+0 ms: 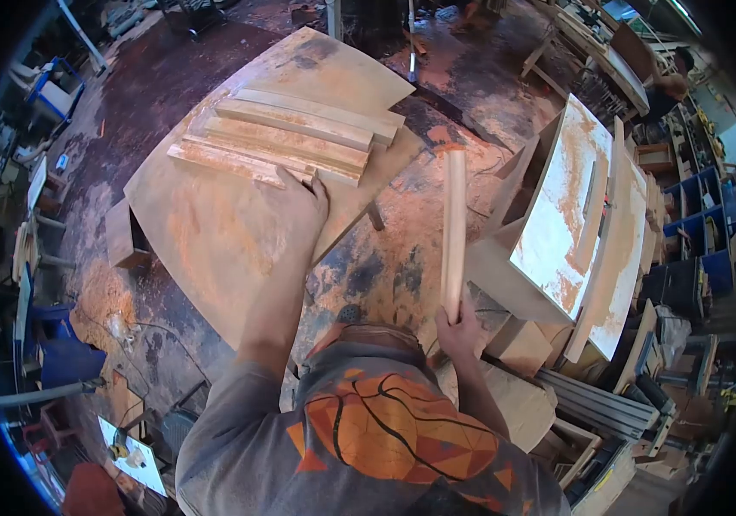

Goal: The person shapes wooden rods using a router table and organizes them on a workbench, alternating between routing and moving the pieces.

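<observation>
My left hand [301, 199] is at the near edge of a stack of wooden strips [286, 129] on a dusty board [222, 232]. Its fingers and thumb are bent against the nearest strip [239, 162], closed on its edge; the fingertips are partly hidden. At my right side, my right hand [461, 331] is wrapped around the lower end of a long wooden strip [454, 228]. That strip stands up, away from the stack, with a groove or edge line along its length.
To the right, a white-topped bench [561, 224] carries long wooden pieces [609, 249] and sawdust. Blue bins [699, 215] line the far right. Sawdust covers the floor [402, 232]. A person [669, 90] is at the upper right. A cable [170, 335] lies at left.
</observation>
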`<state>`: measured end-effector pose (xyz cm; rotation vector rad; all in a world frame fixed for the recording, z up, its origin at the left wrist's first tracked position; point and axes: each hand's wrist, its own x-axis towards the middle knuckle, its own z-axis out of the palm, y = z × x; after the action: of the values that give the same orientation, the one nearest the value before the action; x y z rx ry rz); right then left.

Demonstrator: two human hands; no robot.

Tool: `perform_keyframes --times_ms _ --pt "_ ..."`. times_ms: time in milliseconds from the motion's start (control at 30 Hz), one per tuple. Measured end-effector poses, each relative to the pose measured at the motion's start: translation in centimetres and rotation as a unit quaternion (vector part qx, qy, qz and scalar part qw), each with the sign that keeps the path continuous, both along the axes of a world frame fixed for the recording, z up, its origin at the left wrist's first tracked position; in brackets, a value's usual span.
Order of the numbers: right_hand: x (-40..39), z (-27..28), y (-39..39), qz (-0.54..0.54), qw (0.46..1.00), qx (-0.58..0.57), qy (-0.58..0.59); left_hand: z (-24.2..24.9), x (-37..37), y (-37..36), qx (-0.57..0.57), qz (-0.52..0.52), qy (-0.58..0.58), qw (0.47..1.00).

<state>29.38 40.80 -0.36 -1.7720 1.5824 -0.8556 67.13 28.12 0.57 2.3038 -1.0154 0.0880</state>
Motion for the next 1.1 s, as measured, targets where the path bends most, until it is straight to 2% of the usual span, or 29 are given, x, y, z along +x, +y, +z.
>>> perform_keyframes --times_ms 33,100,133,167,200,233,267,333,400,433,467,500,600,667,733,800,833,867,900,933,1000,1033,1100 --pt "0.8 0.1 0.0 -0.003 1.0 0.003 0.004 -0.3 0.0 0.1 -0.001 0.009 0.005 1.0" --pt "2.2 0.0 -0.1 0.003 0.996 0.035 -0.085 -0.8 0.3 0.7 -0.016 -0.009 0.005 1.0" --pt "2.5 0.2 -0.1 0.009 0.996 0.034 -0.086 -0.8 0.8 1.0 -0.036 -0.024 0.0 0.999" --pt "2.7 0.7 0.2 -0.007 0.998 -0.018 -0.066 -0.7 1.3 2.1 -0.039 -0.015 -0.002 0.999" --pt "2.9 0.9 0.4 -0.021 0.996 -0.071 -0.048 -0.4 2.1 4.0 -0.051 -0.063 0.022 0.996" --pt "2.6 0.8 0.6 -0.008 0.996 -0.073 -0.052 -0.3 3.2 5.4 -0.063 -0.112 0.047 0.991" --pt "1.5 0.8 0.9 -0.016 0.998 -0.051 -0.022 -0.3 5.6 6.3 -0.064 -0.1 0.045 0.992" --pt "-0.6 0.5 1.4 -0.014 0.999 -0.029 0.01 -0.3 12.1 8.4 0.011 -0.218 -0.036 0.975" --pt "-2.5 -0.3 1.8 -0.015 0.999 -0.041 -0.012 1.5 16.0 8.2 0.063 -0.181 -0.151 0.97" --pt "-3.3 -0.8 1.9 -0.002 0.994 -0.105 0.004 1.8 17.5 7.7 0.063 -0.183 -0.151 0.969" --pt "-4.1 -0.7 2.3 -0.007 0.995 -0.103 0.006 1.9 18.6 7.1 0.114 -0.195 -0.17 0.959" --pt "-4.9 -0.7 2.8 -0.029 0.997 -0.07 0.013 1.5 19.1 6.8 0.165 -0.209 -0.188 0.945" --pt "-5.4 0.6 5.1 -0.087 0.996 0.001 -0.034 0.9 18.3 6.7 0.156 -0.203 -0.201 0.946" --pt "-5.5 0.5 6.9 -0.122 0.991 -0.026 -0.036 1.7 17.6 6.7 0.138 -0.212 -0.233 0.939" --pt "-5.4 0.0 8.8 -0.155 0.987 -0.021 -0.03 3.7 17.5 7.0 0.178 -0.231 -0.165 0.942" --pt "-5.7 -2.0 10.5 -0.169 0.978 -0.124 -0.023 5.3 18.8 6.3 0.193 -0.267 -0.178 0.927" --pt "-5.8 -2.0 11.3 -0.173 0.977 -0.121 -0.02 5.3 19.5 6.0 0.209 -0.298 -0.188 0.912" --pt "-5.9 -2.0 12.3 -0.195 0.977 -0.07 -0.047 4.6 20.0 6.1 0.212 -0.303 -0.185 0.91" --pt "-5.8 -2.1 13.0 -0.216 0.973 -0.021 -0.078 4.1 20.6 6.0 0.169 -0.346 -0.202 0.901" --pt "-5.3 -1.6 13.1 -0.221 0.972 -0.02 -0.081 4.1 21.1 5.7 0.122 -0.387 -0.222 0.887" --pt "-4.6 0.3 12.5 -0.168 0.979 -0.111 -0.03 4.6 19.9 6.4 0.151 -0.371 -0.212 0.892" --pt "-4.7 0.7 12.6 -0.172 0.978 -0.113 -0.029 4.6 19.3 6.8 0.181 -0.351 -0.197 0.897" --pt "-5.3 1.3 13.3 -0.21 0.978 -0.008 -0.014 4.7 19.0 8.0 0.177 -0.364 -0.216 0.889"
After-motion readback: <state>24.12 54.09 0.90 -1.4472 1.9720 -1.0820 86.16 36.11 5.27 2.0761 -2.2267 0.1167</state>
